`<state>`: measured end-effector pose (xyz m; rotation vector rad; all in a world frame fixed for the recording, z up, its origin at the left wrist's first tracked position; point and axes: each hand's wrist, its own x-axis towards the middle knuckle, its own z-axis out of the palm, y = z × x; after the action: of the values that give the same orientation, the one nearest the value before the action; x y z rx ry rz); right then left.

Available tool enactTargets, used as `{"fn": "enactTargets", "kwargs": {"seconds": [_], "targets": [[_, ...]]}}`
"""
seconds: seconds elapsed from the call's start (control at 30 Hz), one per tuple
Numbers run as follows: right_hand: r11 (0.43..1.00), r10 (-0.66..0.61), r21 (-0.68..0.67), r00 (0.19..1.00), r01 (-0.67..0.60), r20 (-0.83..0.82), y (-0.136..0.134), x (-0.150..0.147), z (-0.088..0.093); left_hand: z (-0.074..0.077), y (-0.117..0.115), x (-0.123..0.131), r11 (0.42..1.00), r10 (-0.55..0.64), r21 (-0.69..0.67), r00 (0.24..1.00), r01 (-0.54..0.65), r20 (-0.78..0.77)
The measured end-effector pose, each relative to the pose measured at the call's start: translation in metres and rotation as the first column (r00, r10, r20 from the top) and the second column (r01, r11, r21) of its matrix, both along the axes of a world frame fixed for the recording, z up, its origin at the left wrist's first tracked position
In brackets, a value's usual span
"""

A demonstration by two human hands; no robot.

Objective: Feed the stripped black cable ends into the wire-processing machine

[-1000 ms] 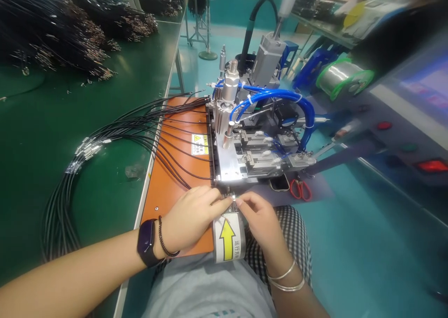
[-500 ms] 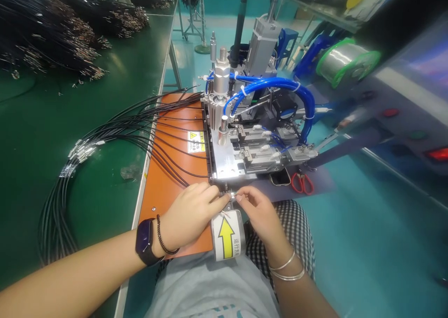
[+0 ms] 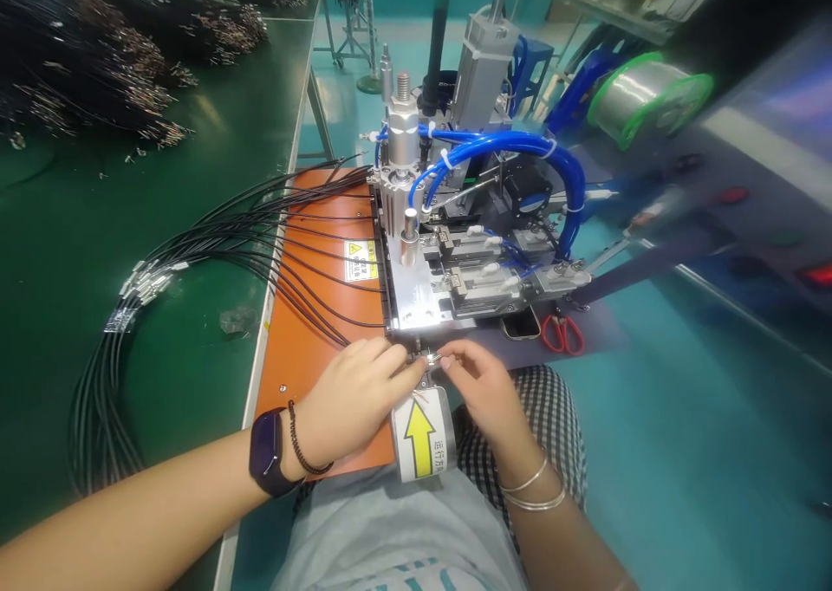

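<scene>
At the near end of the machine [image 3: 416, 301], my hands meet fingertip to fingertip. My left hand [image 3: 357, 387] is closed, knuckles up, above the orange board; whatever its fingers grip is hidden. Black cables [image 3: 318, 314] run across the board and pass under its knuckles. My right hand [image 3: 484, 392] pinches a small shiny metal piece [image 3: 434, 360] between thumb and forefinger, right at the left fingertips. Its exact kind is too small to tell. Just below them is a white plate with a yellow arrow [image 3: 421, 444].
A cable coil with silvery ends [image 3: 152, 283] lies on the green table [image 3: 195, 383] at left, bundled wires [image 3: 130, 62] behind it. Blue air hoses [image 3: 520, 145] arch over the machine. Red-handled scissors [image 3: 562, 334] and a phone [image 3: 521, 323] lie right. A wire spool [image 3: 650, 97] stands beyond.
The view has shifted slightly. My right fingers and the small metal piece have tilted a little; my left hand keeps the same place and grip.
</scene>
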<state>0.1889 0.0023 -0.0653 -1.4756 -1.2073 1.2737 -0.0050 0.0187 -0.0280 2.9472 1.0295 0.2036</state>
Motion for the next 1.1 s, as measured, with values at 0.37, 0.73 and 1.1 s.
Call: {"fn": "enactTargets", "kwargs": {"seconds": [0.37, 0.73, 1.1], "targets": [[1.0, -0.006, -0.01, 1.0, 0.006, 0.015, 0.003, -0.004, 0.003, 0.004, -0.001, 0.005, 1.0, -0.007, -0.029, 0.997, 0.005, -0.072], [0.991, -0.059, -0.132, 0.947, 0.018, -0.316, 0.006, -0.013, -0.016, 0.017, -0.003, 0.016, 0.998, 0.053, -0.027, 0.983, -0.059, -0.174], [0.998, 0.049, 0.038, 0.998, -0.048, -0.048, 0.005, 0.0, -0.002, 0.001, -0.002, 0.008, 0.996, 0.002, 0.093, 1.0, -0.004, 0.028]]}}
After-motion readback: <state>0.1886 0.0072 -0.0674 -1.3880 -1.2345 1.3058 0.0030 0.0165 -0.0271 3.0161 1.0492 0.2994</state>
